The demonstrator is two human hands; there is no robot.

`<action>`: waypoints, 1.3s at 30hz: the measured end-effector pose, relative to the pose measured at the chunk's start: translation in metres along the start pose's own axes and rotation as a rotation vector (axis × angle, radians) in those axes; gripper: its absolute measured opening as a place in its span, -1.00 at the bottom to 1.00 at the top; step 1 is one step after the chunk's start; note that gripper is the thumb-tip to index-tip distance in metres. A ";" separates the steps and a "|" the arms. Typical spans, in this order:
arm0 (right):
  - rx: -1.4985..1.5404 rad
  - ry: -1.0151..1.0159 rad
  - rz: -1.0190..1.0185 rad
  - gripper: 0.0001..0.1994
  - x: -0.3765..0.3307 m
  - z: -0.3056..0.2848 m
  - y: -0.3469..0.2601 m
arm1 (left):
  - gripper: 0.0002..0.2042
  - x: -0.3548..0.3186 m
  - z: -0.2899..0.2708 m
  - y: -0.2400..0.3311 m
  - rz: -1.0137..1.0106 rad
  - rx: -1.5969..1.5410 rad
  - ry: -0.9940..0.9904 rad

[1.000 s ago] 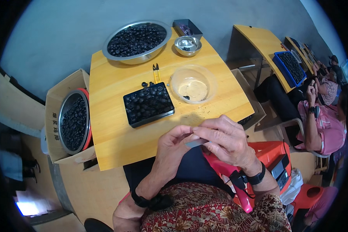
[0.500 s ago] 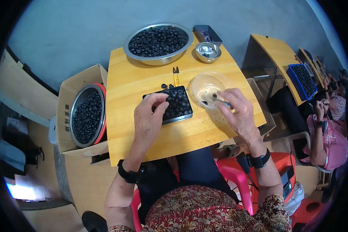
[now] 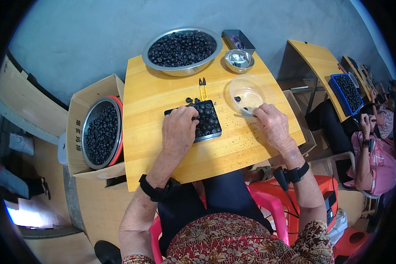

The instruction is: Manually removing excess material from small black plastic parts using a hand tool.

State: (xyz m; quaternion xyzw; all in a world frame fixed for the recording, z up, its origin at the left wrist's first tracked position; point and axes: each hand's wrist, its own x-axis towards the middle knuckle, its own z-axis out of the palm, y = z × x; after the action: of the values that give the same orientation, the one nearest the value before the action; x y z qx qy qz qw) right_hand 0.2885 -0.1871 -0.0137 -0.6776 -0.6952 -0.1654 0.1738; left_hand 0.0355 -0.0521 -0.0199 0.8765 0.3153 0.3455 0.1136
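While the whole thing sits on a small yellow wooden desk point(image 3: 158, 145) over a grey floor, the room looks like a workshop, with more desks off to the right and another person point(image 3: 376, 149) seated there by a blue crate point(image 3: 350, 90) of dark pieces. On the desk: a big steel basin point(image 3: 183, 49) of small black rings at the back, a little steel bowl point(image 3: 239, 60), a dark box point(image 3: 238, 40), and yellow snips point(image 3: 203, 88). A cardboard box point(image 3: 81, 119) to the left holds another full pan.

The left hand point(image 3: 179, 130) lies palm-down on the black tray point(image 3: 207, 119) of rings, fingers curled over them, covering its left half. The right hand point(image 3: 272, 124) pinches a thin tool at the rim of the clear plastic bowl point(image 3: 249, 91); can't make out the tool properly, too small. A few loose rings lie beside the tray.
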 end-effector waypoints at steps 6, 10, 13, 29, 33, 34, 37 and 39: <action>0.091 0.188 0.105 -0.75 0.003 -0.023 -0.018 | -0.81 -0.002 -0.008 0.006 -0.106 -0.210 0.016; 0.537 0.188 0.187 -0.76 0.004 -0.040 -0.048 | -0.81 -0.004 -0.024 0.033 -0.465 -0.748 -0.126; 0.913 0.123 0.268 -0.81 0.005 -0.050 -0.076 | -0.71 -0.013 -0.029 0.052 -0.475 -1.015 -0.264; 1.224 0.079 0.402 -0.73 -0.026 -0.056 -0.099 | -0.53 -0.033 -0.032 0.092 -0.521 -1.334 -0.200; 1.089 0.079 0.237 -0.71 -0.030 -0.058 -0.095 | -0.52 -0.031 -0.031 0.091 -0.517 -1.307 -0.248; 1.068 0.091 0.252 -0.71 -0.031 -0.058 -0.096 | -0.58 -0.031 -0.029 0.092 -0.549 -1.291 -0.243; 1.050 0.163 0.294 -0.70 -0.035 -0.055 -0.100 | -0.69 -0.035 -0.024 0.095 -0.623 -1.304 -0.286; 1.012 0.174 0.283 -0.70 -0.037 -0.056 -0.101 | -0.81 -0.039 -0.022 0.099 -0.662 -1.381 -0.310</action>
State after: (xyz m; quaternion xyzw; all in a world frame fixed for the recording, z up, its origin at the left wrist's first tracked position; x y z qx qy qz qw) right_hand 0.1898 -0.2487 0.0194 -0.5801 -0.5728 0.1601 0.5565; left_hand 0.0455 -0.1545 0.0169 0.5059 0.2544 0.2850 0.7733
